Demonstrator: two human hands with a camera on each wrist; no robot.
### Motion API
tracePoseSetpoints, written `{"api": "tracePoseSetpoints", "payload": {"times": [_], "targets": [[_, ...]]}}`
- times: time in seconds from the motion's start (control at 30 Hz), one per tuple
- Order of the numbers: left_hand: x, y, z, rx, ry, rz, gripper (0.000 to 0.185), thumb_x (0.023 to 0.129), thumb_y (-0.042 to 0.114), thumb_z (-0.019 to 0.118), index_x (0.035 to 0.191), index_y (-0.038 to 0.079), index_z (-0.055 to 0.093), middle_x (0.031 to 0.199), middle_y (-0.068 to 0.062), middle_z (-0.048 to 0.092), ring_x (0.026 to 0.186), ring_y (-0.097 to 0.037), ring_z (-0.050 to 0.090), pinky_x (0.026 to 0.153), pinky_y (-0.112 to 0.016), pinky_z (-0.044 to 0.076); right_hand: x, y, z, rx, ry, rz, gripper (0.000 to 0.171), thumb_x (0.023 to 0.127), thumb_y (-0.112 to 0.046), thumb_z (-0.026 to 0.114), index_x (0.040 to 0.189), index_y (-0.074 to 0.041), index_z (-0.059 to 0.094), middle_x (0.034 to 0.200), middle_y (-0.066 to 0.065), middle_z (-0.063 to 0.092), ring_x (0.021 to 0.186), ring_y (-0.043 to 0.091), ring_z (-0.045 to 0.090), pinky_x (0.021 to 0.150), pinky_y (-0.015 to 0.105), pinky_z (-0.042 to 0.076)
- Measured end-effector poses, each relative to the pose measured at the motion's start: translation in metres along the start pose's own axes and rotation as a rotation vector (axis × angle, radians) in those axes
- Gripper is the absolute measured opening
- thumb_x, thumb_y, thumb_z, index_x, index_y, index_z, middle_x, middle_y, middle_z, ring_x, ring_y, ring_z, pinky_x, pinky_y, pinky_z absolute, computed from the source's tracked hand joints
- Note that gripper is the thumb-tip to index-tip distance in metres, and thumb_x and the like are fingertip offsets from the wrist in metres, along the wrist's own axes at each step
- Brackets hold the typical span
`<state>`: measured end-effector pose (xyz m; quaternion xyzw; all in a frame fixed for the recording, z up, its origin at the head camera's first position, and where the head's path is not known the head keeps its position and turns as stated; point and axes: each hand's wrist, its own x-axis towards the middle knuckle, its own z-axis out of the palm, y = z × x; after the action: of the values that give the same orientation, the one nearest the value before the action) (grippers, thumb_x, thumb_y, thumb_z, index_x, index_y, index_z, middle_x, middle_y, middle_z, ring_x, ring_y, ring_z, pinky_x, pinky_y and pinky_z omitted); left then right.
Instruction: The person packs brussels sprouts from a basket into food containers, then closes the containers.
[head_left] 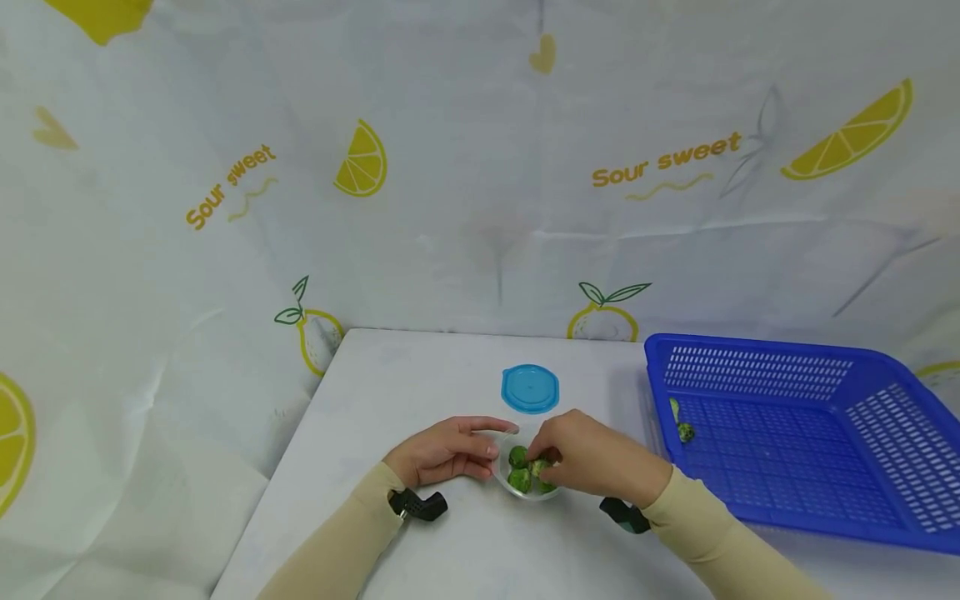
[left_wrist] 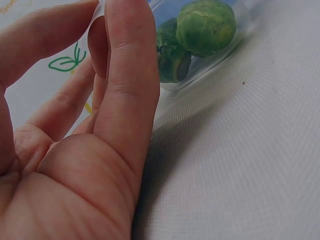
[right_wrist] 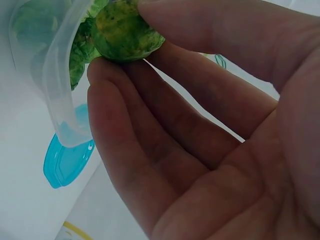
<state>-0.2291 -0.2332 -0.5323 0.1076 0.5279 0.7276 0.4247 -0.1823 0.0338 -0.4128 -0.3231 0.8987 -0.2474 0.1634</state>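
Observation:
A clear plastic bowl (head_left: 525, 497) stands on the white table with several green Brussels sprouts (head_left: 519, 480) in it. At its left side my left hand (head_left: 450, 450) holds the rim between thumb and fingers. From the right, my right hand (head_left: 600, 454) reaches over the bowl, pinching one Brussels sprout (right_wrist: 125, 32) with thumb and fingertips. That sprout is right at the bowl's rim in the right wrist view. Two sprouts (left_wrist: 206, 27) show through the bowl wall in the left wrist view. Part of the bowl is hidden behind my right hand.
A blue lid (head_left: 531, 388) lies flat on the table just behind the bowl. To the right stands a large blue slotted basket (head_left: 750, 340); a small sprout (head_left: 686, 432) and a pale green scrap (head_left: 674, 409) are at its left side. A lemon-printed cloth (head_left: 465, 208) hangs behind.

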Motion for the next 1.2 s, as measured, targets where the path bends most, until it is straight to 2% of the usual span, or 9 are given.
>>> {"api": "tracePoseSetpoints", "payload": {"times": [0.33,0.73,0.97,1.2], "targets": [[0.008,0.001,0.004,0.007,-0.026,-0.002,0.057,0.103,0.007,0.069,0.158,0.011,0.054,0.092,0.003,0.071,0.084,-0.010,0.075,0.087,-0.026,0.066,-0.005,0.005,0.006,-0.002,0.002,-0.014,0.012,0.088,-0.003,0.086,0.099,-0.010,0.085,0.090,-0.005,0.077,0.077,0.004,0.060,0.073,0.021,0.059],[0.013,0.003,0.004,0.028,-0.033,-0.002,0.057,0.103,0.007,0.069,0.158,0.010,0.054,0.093,0.003,0.070,0.084,-0.011,0.074,0.087,-0.026,0.066,-0.012,0.005,0.004,0.028,0.028,0.011,0.013,0.089,-0.004,0.082,0.101,-0.009,0.086,0.097,0.000,0.079,0.084,0.007,0.066,0.076,0.024,0.061],[0.006,0.000,-0.001,0.031,0.012,-0.011,0.058,0.103,0.008,0.071,0.158,0.011,0.054,0.095,0.002,0.070,0.084,-0.010,0.072,0.086,-0.027,0.066,-0.030,0.001,-0.019,-0.040,0.072,-0.028,0.016,0.094,-0.012,0.082,0.110,-0.013,0.084,0.104,-0.004,0.080,0.091,0.009,0.069,0.080,0.027,0.062],[0.002,-0.003,-0.002,0.008,0.020,-0.018,0.057,0.103,0.010,0.072,0.158,0.011,0.055,0.096,0.000,0.071,0.085,-0.010,0.072,0.086,-0.026,0.066,-0.061,0.014,-0.055,-0.025,0.085,0.031,0.020,0.097,-0.018,0.081,0.117,-0.019,0.082,0.112,-0.010,0.078,0.097,0.005,0.071,0.084,0.029,0.064]]}}
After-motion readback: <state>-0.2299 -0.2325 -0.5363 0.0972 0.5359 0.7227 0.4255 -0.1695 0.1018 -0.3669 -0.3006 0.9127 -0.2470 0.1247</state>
